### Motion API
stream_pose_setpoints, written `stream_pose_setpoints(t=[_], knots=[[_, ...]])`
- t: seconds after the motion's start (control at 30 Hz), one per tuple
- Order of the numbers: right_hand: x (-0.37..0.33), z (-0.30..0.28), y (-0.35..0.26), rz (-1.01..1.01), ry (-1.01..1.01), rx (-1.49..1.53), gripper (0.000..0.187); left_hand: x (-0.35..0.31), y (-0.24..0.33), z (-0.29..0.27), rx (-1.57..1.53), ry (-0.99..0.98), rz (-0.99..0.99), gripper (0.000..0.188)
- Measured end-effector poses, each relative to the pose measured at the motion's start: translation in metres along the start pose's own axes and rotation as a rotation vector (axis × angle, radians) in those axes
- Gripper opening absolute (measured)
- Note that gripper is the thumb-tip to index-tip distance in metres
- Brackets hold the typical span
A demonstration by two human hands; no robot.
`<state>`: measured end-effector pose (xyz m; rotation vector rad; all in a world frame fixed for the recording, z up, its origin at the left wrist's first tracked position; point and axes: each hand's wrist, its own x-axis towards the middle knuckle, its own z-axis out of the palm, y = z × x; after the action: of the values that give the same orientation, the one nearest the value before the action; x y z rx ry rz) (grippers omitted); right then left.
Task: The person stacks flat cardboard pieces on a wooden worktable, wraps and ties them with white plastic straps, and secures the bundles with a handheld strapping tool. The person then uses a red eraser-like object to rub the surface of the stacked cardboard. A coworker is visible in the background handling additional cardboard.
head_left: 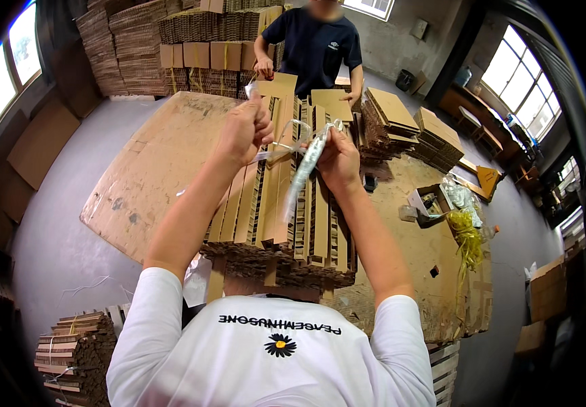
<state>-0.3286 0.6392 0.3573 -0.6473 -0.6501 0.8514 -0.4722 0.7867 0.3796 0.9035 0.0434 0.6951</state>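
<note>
Fingers of your left hand clench plastic, your right hand pinches it over cardboard strips; co-worker opposite, yellow twine at right

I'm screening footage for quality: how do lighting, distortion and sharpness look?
Head view: the windows are blown out to white; straight edges bow toward the black rim; the silvery strap in the right hand catches bright glare, its lower end looking smeared; the cardboard strips are fairly sharp.

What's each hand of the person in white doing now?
Left hand: closed; can't tell what's inside.
Right hand: closed, holding white plastic string.
</note>
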Motion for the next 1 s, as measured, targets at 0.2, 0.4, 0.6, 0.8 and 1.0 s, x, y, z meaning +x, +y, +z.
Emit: stream_pose_setpoints(t=[0.2, 0.4, 0.6, 0.8, 1.0], knots=[[0.004, 0.004, -0.008, 0.120, -0.069, 0.017, 0.034, 0.001, 0.005, 0.014, 0.351, 0.066, 0.067, 0.047], [0.001, -0.002, -0.002, 0.081, 0.063, 0.063, 0.034, -0.004, -0.015, -0.015, 0.189, 0.132, -0.049, 0.047], [-0.004, -0.020, 0.000, -0.001, -0.022, 0.402, 0.029, -0.006, -0.020, -0.018, 0.552, 0.065, -0.005, 0.039], [-0.007, -0.032, -0.002, 0.019, -0.075, 0.470, 0.028, 0.000, -0.004, 0.009, 1.338, -0.223, -0.040, 0.024], [-0.004, -0.026, -0.009, -0.014, -0.142, 0.431, 0.029, 0.010, 0.000, -0.009, 0.938, -0.346, -0.316, 0.011]])
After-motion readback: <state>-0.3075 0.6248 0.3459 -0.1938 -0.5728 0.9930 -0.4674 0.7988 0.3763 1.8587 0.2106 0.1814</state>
